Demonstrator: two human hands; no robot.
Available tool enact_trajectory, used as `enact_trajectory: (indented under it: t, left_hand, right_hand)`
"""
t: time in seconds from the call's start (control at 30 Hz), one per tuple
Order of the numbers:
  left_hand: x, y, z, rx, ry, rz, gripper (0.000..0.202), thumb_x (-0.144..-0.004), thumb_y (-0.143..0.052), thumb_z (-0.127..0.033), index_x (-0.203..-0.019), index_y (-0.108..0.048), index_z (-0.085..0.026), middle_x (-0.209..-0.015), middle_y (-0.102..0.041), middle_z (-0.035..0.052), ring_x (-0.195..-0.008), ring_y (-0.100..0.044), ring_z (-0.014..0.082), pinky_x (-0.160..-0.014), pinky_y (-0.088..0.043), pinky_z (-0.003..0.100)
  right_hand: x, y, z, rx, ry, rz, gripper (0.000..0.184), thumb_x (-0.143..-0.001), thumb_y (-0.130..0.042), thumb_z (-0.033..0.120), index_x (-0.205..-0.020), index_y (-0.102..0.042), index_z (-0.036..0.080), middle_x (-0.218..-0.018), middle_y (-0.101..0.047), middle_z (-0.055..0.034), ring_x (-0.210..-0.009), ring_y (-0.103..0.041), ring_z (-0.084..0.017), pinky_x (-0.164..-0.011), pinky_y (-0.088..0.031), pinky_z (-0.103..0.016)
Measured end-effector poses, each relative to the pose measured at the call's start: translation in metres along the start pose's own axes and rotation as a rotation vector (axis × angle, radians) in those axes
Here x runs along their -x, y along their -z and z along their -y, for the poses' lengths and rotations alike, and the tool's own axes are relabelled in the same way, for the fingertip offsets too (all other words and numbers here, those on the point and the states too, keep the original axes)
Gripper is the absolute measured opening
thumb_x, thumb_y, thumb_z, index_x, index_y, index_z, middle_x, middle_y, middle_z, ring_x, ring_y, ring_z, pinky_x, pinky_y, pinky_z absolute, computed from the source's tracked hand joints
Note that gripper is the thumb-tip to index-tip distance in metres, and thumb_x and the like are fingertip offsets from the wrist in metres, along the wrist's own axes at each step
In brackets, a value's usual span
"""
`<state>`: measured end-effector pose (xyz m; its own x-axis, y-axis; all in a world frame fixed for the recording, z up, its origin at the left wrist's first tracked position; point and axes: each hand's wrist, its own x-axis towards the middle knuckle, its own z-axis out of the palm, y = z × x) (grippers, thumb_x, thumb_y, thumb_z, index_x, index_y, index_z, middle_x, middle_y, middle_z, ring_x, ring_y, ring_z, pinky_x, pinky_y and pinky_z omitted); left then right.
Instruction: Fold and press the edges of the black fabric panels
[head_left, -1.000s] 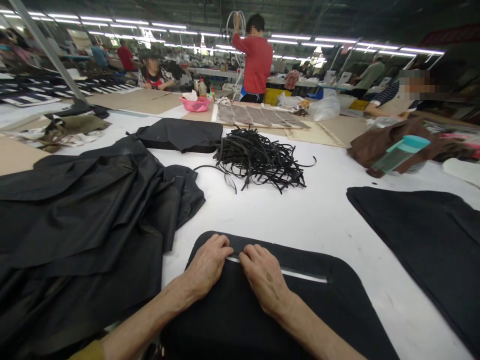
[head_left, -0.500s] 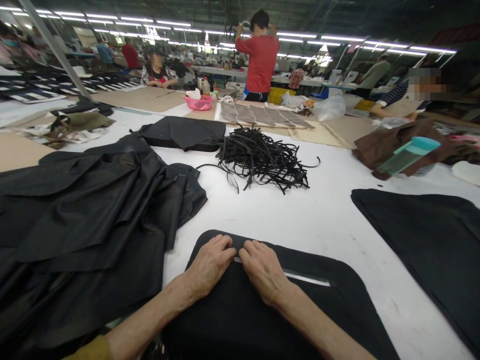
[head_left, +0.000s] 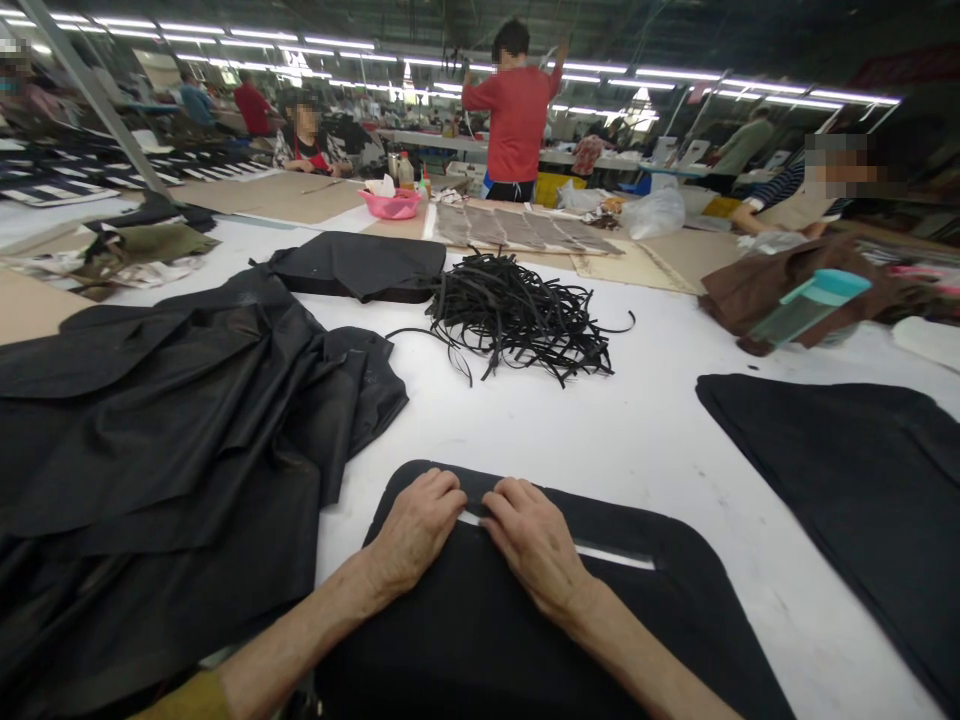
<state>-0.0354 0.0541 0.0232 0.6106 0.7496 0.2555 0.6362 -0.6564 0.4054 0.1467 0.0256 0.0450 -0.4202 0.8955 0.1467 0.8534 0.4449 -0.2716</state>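
Note:
A black fabric panel [head_left: 480, 630] with rounded corners lies on the white table right in front of me. A long narrow slit [head_left: 611, 554] runs across it and shows white through it. My left hand [head_left: 414, 530] and my right hand [head_left: 534, 546] rest side by side on the panel at the slit's left end. Both have their fingers curled and pinched down on the fabric along the slit's edge.
A heap of black fabric pieces [head_left: 165, 430] covers the left. A tangle of black strips [head_left: 517, 315] and a folded black piece [head_left: 360, 265] lie farther back, another black panel [head_left: 847, 480] at right. Beyond are a pink basin [head_left: 390, 204], a teal-lidded bottle [head_left: 806, 305], and a person in red [head_left: 516, 115].
Both hands stay pinched on the fabric at the slit, shifting only slightly. The person in red has lowered the white cord and spread their arms.

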Motion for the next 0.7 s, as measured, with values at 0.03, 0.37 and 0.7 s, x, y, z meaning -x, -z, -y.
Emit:
enact_trajectory:
  t: [0.03, 0.37, 0.7]
  left_hand:
    - [0.0, -0.001, 0.0, 0.002, 0.003, -0.005, 0.019, -0.09, -0.038, -0.013, -0.084, -0.056, -0.017, -0.087, -0.053, 0.0036, -0.082, -0.047, 0.0177, -0.074, -0.044, 0.032]
    - [0.001, 0.001, 0.0, 0.003, 0.009, 0.015, 0.017, -0.089, -0.037, -0.011, -0.085, -0.053, -0.017, -0.093, -0.051, 0.0046, -0.086, -0.046, 0.019, -0.077, -0.043, 0.033]
    - [-0.008, 0.004, -0.005, 0.007, 0.099, 0.059, 0.016, -0.089, -0.037, -0.013, -0.081, -0.05, -0.018, -0.091, -0.051, 0.0038, -0.086, -0.045, 0.02, -0.078, -0.041, 0.037]
  right_hand:
    - [0.001, -0.001, 0.0, 0.039, 0.009, -0.005, 0.006, -0.086, -0.052, 0.019, -0.09, -0.057, 0.019, -0.09, -0.055, -0.0045, -0.085, -0.048, -0.019, -0.076, -0.04, -0.031]
    - [0.021, -0.006, -0.016, 0.162, -0.035, 0.004, 0.012, -0.088, -0.046, 0.014, -0.083, -0.055, 0.019, -0.085, -0.054, -0.0038, -0.078, -0.045, -0.019, -0.071, -0.036, -0.032]
    - [0.023, -0.002, -0.021, 0.036, -0.19, 0.004, 0.017, -0.092, -0.041, 0.019, -0.082, -0.055, 0.019, -0.085, -0.053, -0.0033, -0.081, -0.046, -0.018, -0.075, -0.036, -0.031]
